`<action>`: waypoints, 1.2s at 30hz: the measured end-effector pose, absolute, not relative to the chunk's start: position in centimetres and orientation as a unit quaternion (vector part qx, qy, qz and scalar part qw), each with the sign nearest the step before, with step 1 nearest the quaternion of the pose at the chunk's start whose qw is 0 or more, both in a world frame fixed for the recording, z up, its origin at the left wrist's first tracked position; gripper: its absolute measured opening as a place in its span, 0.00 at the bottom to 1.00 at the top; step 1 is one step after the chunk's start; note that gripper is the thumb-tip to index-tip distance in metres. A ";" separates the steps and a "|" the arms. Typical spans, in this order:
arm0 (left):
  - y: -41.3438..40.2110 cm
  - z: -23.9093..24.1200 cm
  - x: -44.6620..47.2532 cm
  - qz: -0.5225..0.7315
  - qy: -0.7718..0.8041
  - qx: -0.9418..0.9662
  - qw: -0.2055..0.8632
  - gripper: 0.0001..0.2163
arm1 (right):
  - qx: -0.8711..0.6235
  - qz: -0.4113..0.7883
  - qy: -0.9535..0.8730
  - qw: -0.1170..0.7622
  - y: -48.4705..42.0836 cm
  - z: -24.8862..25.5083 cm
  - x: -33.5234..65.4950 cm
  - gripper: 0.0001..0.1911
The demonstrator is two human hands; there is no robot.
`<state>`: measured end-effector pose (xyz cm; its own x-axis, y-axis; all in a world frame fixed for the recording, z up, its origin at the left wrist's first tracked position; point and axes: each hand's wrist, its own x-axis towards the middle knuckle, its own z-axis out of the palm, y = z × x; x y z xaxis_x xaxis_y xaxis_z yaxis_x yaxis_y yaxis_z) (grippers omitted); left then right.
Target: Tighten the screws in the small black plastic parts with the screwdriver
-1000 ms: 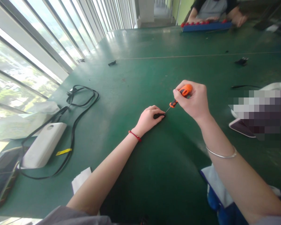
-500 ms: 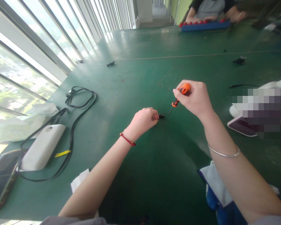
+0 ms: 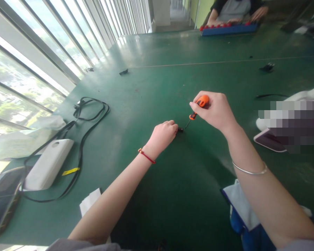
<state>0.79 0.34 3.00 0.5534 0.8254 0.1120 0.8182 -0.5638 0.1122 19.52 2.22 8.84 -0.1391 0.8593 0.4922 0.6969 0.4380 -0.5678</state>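
Observation:
My right hand [image 3: 214, 109] is closed around a small screwdriver [image 3: 199, 106] with an orange and black handle, its thin tip slanting down and left. The tip comes down at a small black part [image 3: 180, 129] lying on the green table [image 3: 157, 87]. My left hand [image 3: 163, 134], with a red string on the wrist, is curled with its fingertips pinched on the near end of that black part. Most of the part is hidden under my left fingers.
A white power bank [image 3: 48, 164] with a looped black cable [image 3: 86, 111] lies at the left by the windows. A phone [image 3: 268, 140] sits at the right. Small black parts [image 3: 124, 71] lie farther off. Another person's hands rest at a blue tray [image 3: 229, 28] at the far edge.
My left hand drew back off the black part, then closed in on it again. The screwdriver tip lifted away slightly and has come back down beside the part.

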 end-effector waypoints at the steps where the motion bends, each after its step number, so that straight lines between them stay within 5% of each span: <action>1: 0.3 3.0 0.9 0.071 0.462 0.884 0.020 0.09 | -0.519 0.103 -0.749 0.399 2.2 8.8 19.5 0.10; 6: 0.5 3.5 0.5 0.082 0.463 0.880 0.073 0.06 | -0.515 0.110 -0.756 0.389 2.1 8.9 19.4 0.10; 13: 2.2 2.3 -1.0 0.338 0.468 0.774 0.261 0.02 | -0.510 0.118 -0.760 0.384 2.2 9.0 19.5 0.10; 18: 2.3 1.0 -0.9 0.380 0.481 0.712 0.342 0.03 | -0.510 0.123 -0.760 0.383 2.2 8.9 19.5 0.10; 36: 2.3 0.6 -0.6 0.384 0.479 0.731 0.297 0.08 | -0.509 0.133 -0.759 0.384 2.2 8.9 19.6 0.09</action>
